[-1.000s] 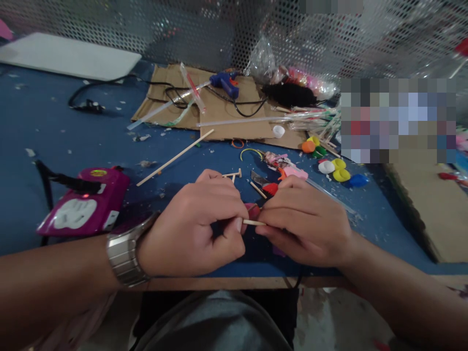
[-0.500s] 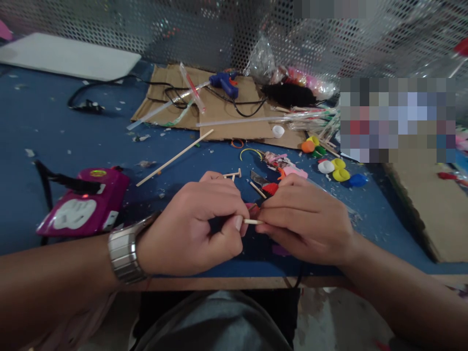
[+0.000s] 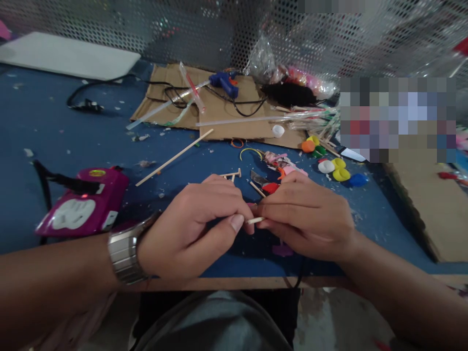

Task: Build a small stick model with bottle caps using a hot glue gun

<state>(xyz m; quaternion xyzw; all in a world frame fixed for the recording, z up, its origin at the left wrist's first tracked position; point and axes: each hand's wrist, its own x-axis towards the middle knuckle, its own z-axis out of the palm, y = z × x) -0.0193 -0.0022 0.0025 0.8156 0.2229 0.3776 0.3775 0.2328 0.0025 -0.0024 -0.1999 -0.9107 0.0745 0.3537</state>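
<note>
Near the front of the blue table, my right hand (image 3: 307, 214) pinches a short, pale wooden stick (image 3: 255, 220) between thumb and fingers. Its left end meets the fingertips of my left hand (image 3: 201, 224), which is closed with the thumb against the index finger. A small pink piece (image 3: 252, 206) shows partly behind the fingertips; its kind is hidden. Just beyond the hands lie a small wooden stick frame (image 3: 232, 174), a short stick (image 3: 257, 189) and a knife-like blade (image 3: 259, 178) beside a red piece (image 3: 271, 187). Under my right hand sits a purple piece (image 3: 282, 250).
A magenta extension socket (image 3: 84, 202) stands left, near a long wooden stick (image 3: 174, 157). Behind, a blue glue gun (image 3: 224, 84) rests on cardboard (image 3: 234, 109). Coloured caps (image 3: 334, 168) lie right, before a cardboard box (image 3: 417, 209). A white board (image 3: 69, 54) lies at the back left.
The left thumb has straightened and the left fingertips have slid slightly right along the stick, which now tilts a little. More of the purple piece below the right hand shows.
</note>
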